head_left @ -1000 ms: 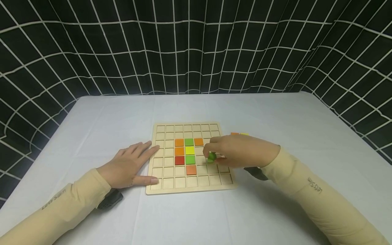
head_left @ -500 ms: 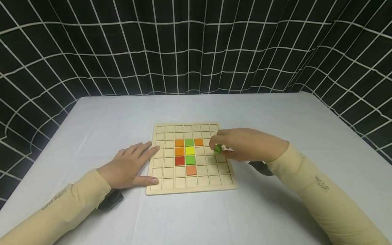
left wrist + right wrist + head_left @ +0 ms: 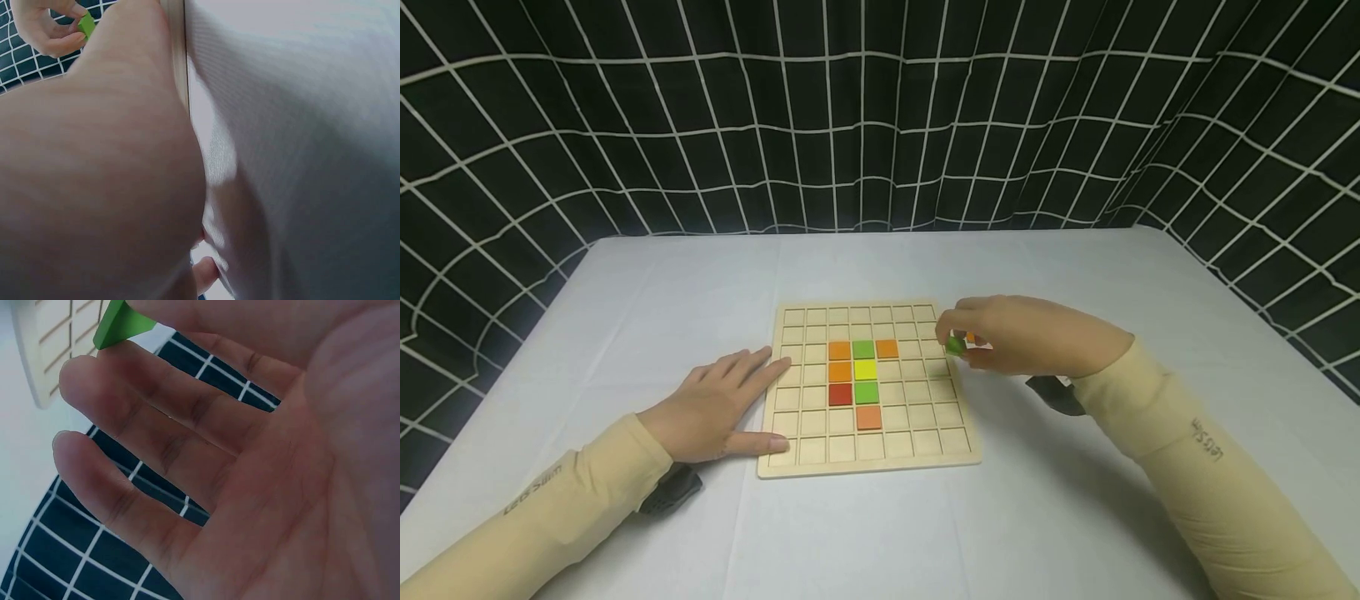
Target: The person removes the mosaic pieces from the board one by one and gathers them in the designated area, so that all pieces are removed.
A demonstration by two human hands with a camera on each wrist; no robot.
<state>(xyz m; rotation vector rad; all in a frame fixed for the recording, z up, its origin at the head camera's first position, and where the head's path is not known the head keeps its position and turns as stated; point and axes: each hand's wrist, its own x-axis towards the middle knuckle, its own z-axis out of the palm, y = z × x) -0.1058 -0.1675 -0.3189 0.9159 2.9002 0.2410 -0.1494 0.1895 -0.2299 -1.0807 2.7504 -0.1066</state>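
Note:
My right hand (image 3: 1030, 332) pinches a small green square tile (image 3: 955, 345) between thumb and fingers, held above the right edge of a wooden grid board (image 3: 898, 446). The right wrist view has that green tile (image 3: 124, 326) at the top, the other fingers extended below it. With fingers spread, my left hand (image 3: 703, 412) rests on the table and touches the board's left edge. Set in the grid are an orange tile (image 3: 839, 350) and another below it, a red tile (image 3: 840, 394), a yellow tile (image 3: 865, 369), two green ones and more orange ones.
Part of an orange tile (image 3: 971, 337) shows beside the right hand, mostly covered by it. A white cloth (image 3: 685, 283) covers the table. Behind it hangs a black curtain (image 3: 880, 117) with white grid lines.
The right hand has moved right and away from me with the green tile, from over the board's cells to its right edge. The left hand and the tiles on the board stay put.

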